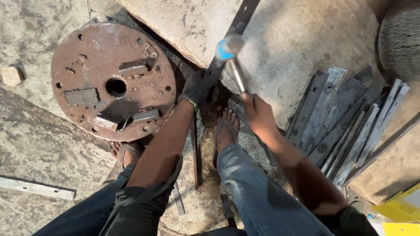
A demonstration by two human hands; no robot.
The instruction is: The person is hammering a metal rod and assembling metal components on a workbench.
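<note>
My left hand (197, 88), in a dark glove, grips a long flat dark metal bar (234, 32) that runs from the top of the view down between my feet. My right hand (259, 114), bare, is closed around the handle of a hammer (229, 47). The hammer's head is blurred, has a blue patch, and hangs just above the bar beyond my left hand. Both feet wear sandals, and the right foot (226, 129) rests beside the bar's lower part.
A rusty round steel plate (94, 48) with holes and welded blocks lies at the left. A pile of several grey flat metal strips (345, 126) lies at the right. A single strip (37, 189) lies at the lower left. Yellow items (400, 209) sit at the bottom right corner.
</note>
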